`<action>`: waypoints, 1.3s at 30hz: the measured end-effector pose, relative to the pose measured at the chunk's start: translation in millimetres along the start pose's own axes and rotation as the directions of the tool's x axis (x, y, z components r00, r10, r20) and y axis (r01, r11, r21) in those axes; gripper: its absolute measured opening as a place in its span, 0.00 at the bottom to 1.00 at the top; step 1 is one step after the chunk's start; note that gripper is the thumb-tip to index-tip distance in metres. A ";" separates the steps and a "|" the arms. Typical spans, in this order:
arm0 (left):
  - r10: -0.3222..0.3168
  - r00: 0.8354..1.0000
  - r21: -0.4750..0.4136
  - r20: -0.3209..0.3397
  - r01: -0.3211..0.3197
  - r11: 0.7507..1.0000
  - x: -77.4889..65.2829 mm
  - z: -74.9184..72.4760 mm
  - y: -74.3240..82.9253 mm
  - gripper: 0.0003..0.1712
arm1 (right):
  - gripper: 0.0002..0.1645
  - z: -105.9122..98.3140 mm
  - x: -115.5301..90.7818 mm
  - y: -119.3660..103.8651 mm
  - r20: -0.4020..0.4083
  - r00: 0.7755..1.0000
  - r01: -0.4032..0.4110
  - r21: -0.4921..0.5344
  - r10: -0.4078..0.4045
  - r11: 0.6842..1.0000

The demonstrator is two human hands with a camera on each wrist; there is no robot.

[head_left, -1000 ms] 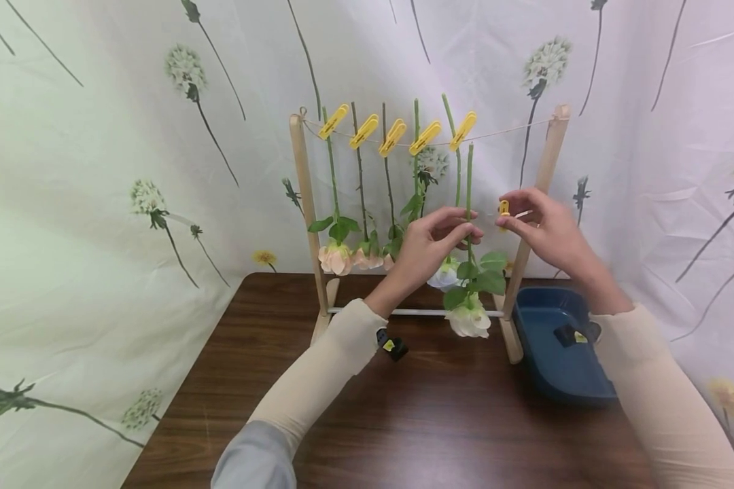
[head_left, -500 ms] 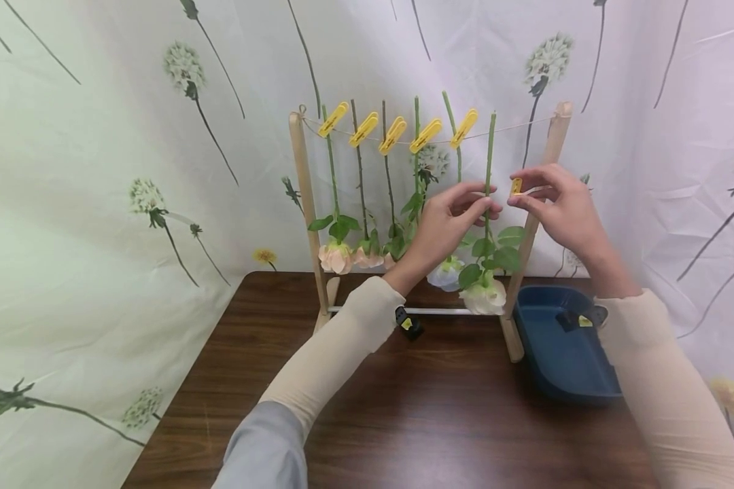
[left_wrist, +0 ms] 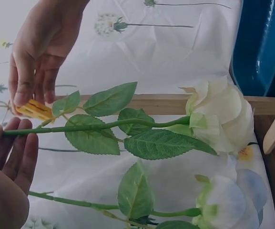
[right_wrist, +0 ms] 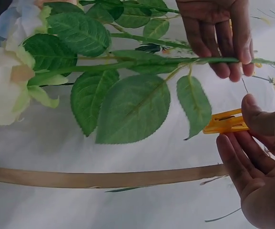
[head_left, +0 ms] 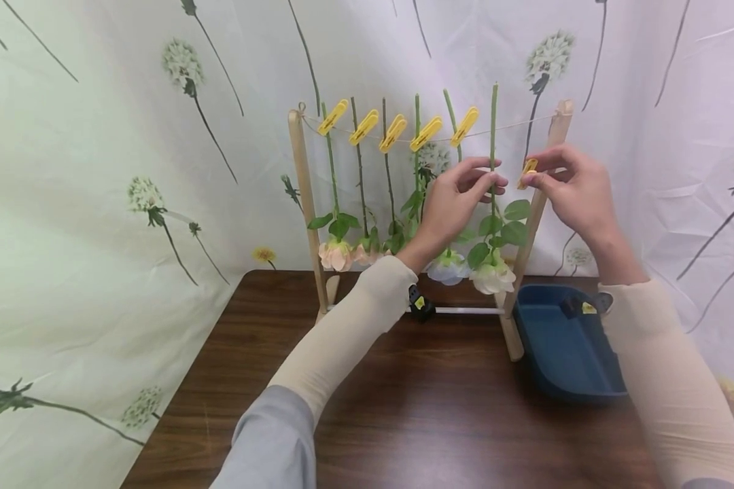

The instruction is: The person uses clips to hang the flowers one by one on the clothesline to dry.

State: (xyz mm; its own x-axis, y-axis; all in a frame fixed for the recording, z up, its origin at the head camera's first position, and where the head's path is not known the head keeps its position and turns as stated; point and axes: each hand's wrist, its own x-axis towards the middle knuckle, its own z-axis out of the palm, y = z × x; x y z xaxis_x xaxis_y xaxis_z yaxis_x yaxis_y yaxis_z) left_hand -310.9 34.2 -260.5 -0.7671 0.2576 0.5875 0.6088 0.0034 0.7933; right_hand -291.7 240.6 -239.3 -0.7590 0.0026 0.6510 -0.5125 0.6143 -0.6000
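Note:
My left hand (head_left: pixel 455 200) pinches the green stem of a white rose (head_left: pixel 493 275) between thumb and fingers. The rose hangs head down, and its stem top rises past the string (head_left: pixel 514 127). In my right hand (head_left: pixel 571 190) I hold a yellow clothespin (head_left: pixel 528 174) by thumb and fingertips, just right of the stem and apart from it. The right wrist view shows that clothespin (right_wrist: pixel 227 122) near a leaf of the rose. Several yellow clothespins (head_left: pixel 426 134) along the string hold other upside-down flowers, among them a pale blue one (head_left: pixel 448 268) beside the white rose.
A wooden frame with a right post (head_left: pixel 541 197) and a left post (head_left: pixel 306 204) carries the string; a white bar (head_left: pixel 467 311) joins them low down. A blue basin (head_left: pixel 563 353) stands right of the frame on the dark wooden table (head_left: pixel 440 421). A flower-printed cloth hangs behind.
My left hand has raised the white rose and moved it right, so its stem top now stands above the string. My right hand has risen with the clothespin, which is now tilted.

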 end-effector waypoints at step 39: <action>-0.079 0.994 0.130 -0.079 0.088 0.988 31.3 19.7 -1.6 0.14 | 0.06 -5.6 64.6 -55.4 -0.109 0.982 -0.044 0.657 0.152 0.753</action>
State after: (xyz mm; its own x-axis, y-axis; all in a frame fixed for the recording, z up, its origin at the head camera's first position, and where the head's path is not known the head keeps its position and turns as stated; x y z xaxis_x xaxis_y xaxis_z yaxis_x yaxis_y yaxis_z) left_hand -331.9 61.4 -246.6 -0.8262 0.1792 0.5342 0.5597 0.1522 0.8146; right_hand -310.1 211.1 -161.4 -0.7798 0.1819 0.5990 -0.6164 -0.0556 -0.7855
